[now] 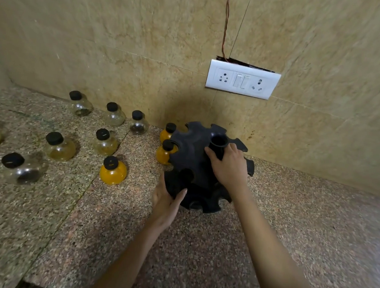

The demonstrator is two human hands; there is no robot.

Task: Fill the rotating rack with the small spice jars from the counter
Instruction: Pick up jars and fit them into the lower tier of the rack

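A black rotating rack [195, 153] with notched tiers stands on the granite counter near the wall. My right hand [227, 165] grips its central top post. My left hand [167, 200] holds the lower tier's left edge. Two jars of orange spice [164, 153] sit at the rack's left side; whether they rest in its notches I cannot tell. Several small round jars with black caps lie spread on the counter to the left, among them an orange one [113, 171], a yellowish one [60, 148] and a nearly clear one [22, 170].
The granite counter [201, 254] runs to a beige tiled wall behind the rack. A white switch-and-socket plate [243, 81] with a dangling wire hangs on the wall above. The counter's front edge shows at the bottom left.
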